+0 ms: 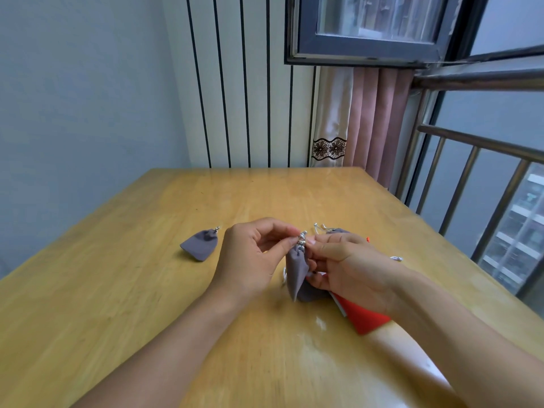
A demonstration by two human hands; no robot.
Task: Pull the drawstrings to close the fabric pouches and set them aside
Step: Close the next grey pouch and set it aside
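Low and right of centre in the frame, a red pouch [365, 316] lies on the wooden table [147, 304] under your right forearm, not yet dealt with as far as you can judge — its mouth is hidden. Just above it, at the centre, you hold a grey pouch [297, 273] upright off the table. Your left hand [250, 257] has its fingers curled, pinching the silver-beaded drawstrings [301, 238] at the gathered neck, and your right hand [347, 263] pinches the same neck from the other side. The mouth looks cinched nearly shut, so this one seems close to ready for setting down. Behind your right hand another grey pouch [338, 231] peeks out with its cords loose — probably still to do. Farther left of centre, a closed grey pouch [201, 244] rests apart, seemingly finished.
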